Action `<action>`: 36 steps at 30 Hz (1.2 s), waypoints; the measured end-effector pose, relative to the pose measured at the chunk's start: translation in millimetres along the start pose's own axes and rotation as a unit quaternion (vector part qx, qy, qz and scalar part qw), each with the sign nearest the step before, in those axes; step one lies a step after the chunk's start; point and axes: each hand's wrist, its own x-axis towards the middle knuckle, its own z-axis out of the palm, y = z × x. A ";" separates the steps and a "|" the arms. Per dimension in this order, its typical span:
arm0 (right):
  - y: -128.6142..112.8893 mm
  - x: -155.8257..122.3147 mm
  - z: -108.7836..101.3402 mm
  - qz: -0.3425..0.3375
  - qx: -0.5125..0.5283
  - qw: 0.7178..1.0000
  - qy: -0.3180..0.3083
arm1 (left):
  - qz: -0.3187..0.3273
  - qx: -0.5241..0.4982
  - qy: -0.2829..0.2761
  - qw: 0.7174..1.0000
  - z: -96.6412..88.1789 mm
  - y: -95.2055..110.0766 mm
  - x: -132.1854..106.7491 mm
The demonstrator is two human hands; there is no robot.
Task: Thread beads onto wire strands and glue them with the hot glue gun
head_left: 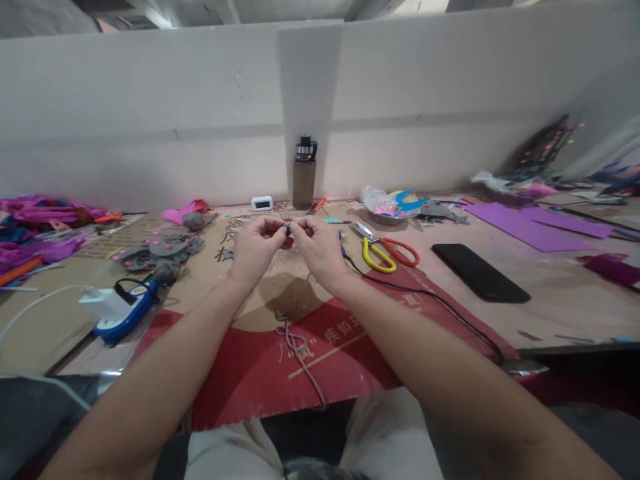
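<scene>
My left hand [256, 245] and my right hand [319, 248] meet above the middle of the table, fingertips pinched together on a small grey piece [287, 229]. Both hands are closed round it; what the piece is stays too small to tell. A grey cord [296, 343] lies on the red and brown cardboard sheet [250, 373] below my wrists. Yellow and orange scissors [385, 252] rest just right of my right hand.
A brown bottle [305, 173] stands by the back wall. A black phone [480, 272] and purple sheets [525, 227] lie right. Grey felt pieces [160, 250] and a blue and white tool [123, 310] lie left, pink scraps [40, 220] beyond. A black cable [435, 300] runs right.
</scene>
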 end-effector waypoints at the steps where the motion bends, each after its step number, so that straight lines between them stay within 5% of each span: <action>1: 0.0 -0.4 0.1 -0.003 -0.001 1.000 0.000 | 0.001 0.003 0.003 1.000 -0.3 -0.2 0.0; 14: -5.8 -2.9 -0.4 -0.033 -0.037 0.999 -0.010 | -0.011 -0.020 0.028 0.999 -1.0 -4.1 2.3; 36: -7.3 -2.0 -2.4 -0.024 -0.095 0.995 0.000 | -0.054 -0.077 -0.007 0.996 0.9 -11.3 2.3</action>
